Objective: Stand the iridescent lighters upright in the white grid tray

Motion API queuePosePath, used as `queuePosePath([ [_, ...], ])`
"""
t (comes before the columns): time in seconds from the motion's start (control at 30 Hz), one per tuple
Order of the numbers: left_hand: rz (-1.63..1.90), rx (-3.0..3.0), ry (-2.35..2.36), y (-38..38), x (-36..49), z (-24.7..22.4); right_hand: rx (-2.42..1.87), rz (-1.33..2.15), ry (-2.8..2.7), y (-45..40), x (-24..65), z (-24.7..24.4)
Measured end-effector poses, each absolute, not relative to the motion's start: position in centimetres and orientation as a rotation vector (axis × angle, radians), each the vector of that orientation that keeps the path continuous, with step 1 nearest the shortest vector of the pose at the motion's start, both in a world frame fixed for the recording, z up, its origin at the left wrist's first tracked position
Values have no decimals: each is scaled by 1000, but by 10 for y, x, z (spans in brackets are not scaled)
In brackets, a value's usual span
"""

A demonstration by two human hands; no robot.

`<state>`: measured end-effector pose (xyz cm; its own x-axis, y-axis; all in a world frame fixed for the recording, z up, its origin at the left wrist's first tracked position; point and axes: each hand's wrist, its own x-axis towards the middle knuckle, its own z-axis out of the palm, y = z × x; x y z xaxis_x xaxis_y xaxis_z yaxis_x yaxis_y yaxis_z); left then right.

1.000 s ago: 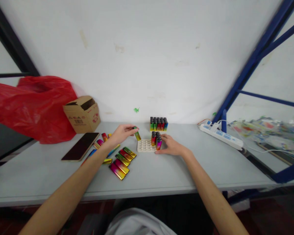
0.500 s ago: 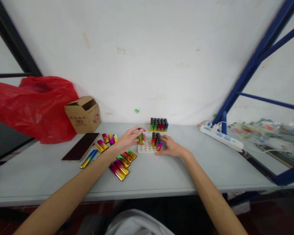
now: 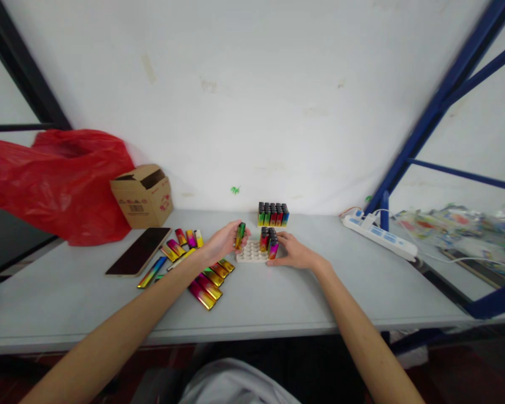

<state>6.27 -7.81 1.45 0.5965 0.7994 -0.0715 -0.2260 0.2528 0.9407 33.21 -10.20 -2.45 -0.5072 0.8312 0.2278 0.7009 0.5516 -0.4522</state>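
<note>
My left hand [image 3: 224, 242] holds a green and gold lighter [image 3: 239, 235], tilted slightly, above the left end of a white tray with holes [image 3: 251, 253]. Several red and purple lighters with black tops [image 3: 269, 241] stand upright at the tray's right end. Against these rests my right hand [image 3: 293, 252], its thumb and fingers spread around the tray's right side. Behind the tray stands a full block of upright coloured lighters [image 3: 273, 216]. Many shiny lighters [image 3: 205, 289] lie flat on the table left of the tray, some of them partly hidden by my left forearm.
A dark phone [image 3: 138, 251] lies at the left, beside an open cardboard box [image 3: 143, 196] and a red plastic bag [image 3: 63, 185]. A white power strip [image 3: 381, 238] lies at the right near a blue metal frame [image 3: 425, 118]. The grey table [image 3: 278, 303] ends in front.
My left hand has drawn back slightly left, and the lighter in it has gone from upright to tilted. My right hand has stayed in place.
</note>
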Motion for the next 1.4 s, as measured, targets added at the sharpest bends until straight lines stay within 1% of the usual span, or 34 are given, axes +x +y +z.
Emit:
queuePosePath([
  [1.13, 732, 1097, 651, -85, 66, 22, -1243, 424, -2374, -104, 332, -23],
  [1.4, 825, 1129, 678, -84, 68, 23, -1236, 426, -2371, -103, 332, -23],
])
